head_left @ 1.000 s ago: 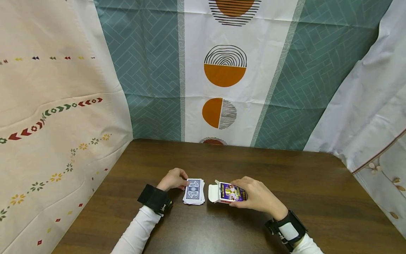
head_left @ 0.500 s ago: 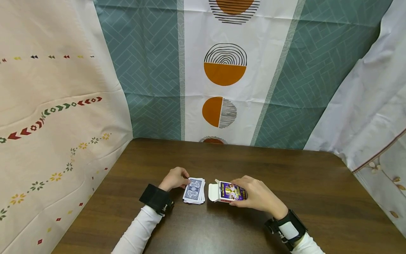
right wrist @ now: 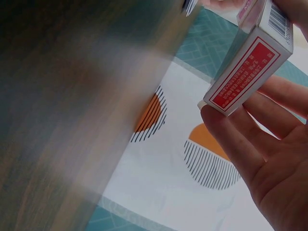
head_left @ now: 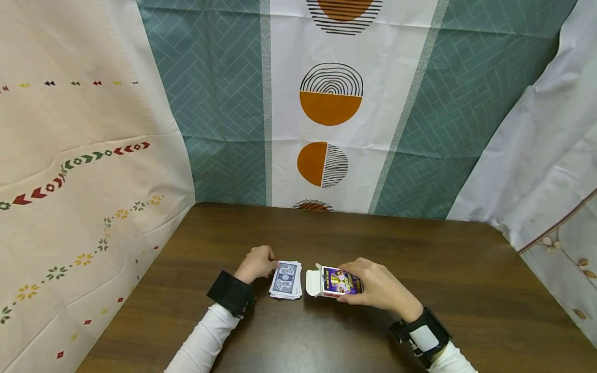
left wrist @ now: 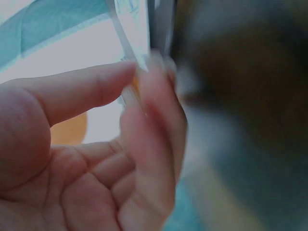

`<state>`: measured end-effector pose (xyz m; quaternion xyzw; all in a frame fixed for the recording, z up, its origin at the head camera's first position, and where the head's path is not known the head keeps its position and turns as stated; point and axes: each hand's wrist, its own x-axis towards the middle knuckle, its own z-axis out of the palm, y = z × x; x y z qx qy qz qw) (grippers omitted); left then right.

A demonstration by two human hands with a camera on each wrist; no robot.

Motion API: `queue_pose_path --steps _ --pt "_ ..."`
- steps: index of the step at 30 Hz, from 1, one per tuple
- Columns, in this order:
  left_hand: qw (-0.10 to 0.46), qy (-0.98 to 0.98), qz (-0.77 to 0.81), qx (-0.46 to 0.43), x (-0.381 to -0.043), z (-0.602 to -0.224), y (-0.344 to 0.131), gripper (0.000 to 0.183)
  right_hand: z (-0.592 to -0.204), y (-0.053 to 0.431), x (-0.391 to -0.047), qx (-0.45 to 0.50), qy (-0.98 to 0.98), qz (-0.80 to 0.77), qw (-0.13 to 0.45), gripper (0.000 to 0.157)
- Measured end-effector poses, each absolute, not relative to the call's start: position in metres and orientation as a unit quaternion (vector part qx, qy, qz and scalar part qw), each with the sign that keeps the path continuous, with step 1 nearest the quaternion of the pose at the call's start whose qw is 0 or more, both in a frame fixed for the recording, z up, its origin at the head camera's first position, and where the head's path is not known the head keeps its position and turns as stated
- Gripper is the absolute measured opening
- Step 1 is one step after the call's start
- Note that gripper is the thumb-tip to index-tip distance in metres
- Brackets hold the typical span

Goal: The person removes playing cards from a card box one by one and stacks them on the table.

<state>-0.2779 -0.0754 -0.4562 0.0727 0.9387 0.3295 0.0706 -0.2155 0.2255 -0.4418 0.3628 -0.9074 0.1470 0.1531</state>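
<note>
A stack of blue-backed playing cards (head_left: 286, 280) lies on the table. My left hand (head_left: 255, 264) is at its far-left corner; in the left wrist view, the thumb (left wrist: 96, 86) and a finger of that hand pinch a thin card edge (left wrist: 126, 41). To the right of the stack is a purple-and-white card box (head_left: 339, 281), its white end flap (head_left: 313, 283) folded out toward the cards. My right hand (head_left: 380, 287) grips this box from its right end. In the right wrist view the box shows a red label panel (right wrist: 245, 74) along one side.
A dark brown wooden table (head_left: 420, 259) carries everything. Behind it hangs a green and white cloth (head_left: 224, 129) with orange circles. A cream embroidered cloth (head_left: 93, 207) borders the left side, and a white cloth (head_left: 522, 140) the right.
The top card turned slightly clockwise half a second ago and now lies straighter on the stack. My left hand has shifted a little to the right. The right hand and card box stay put.
</note>
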Motion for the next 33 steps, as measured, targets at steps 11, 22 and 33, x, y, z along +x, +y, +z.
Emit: queue_pose_path --steps 11,22,33 --pt "0.123 0.868 0.414 0.244 -0.246 -0.431 -0.031 0.016 -0.439 0.224 -0.215 0.356 -0.911 0.15 0.143 0.057" --pt "0.131 0.86 0.433 0.235 -0.232 -0.44 -0.015 0.023 -0.438 0.223 -0.213 0.367 -0.905 0.154 0.15 0.056" --pt "0.191 0.818 0.505 0.201 -0.237 -0.441 -0.015 0.017 -0.436 0.224 -0.213 0.369 -0.904 0.151 0.156 0.056"
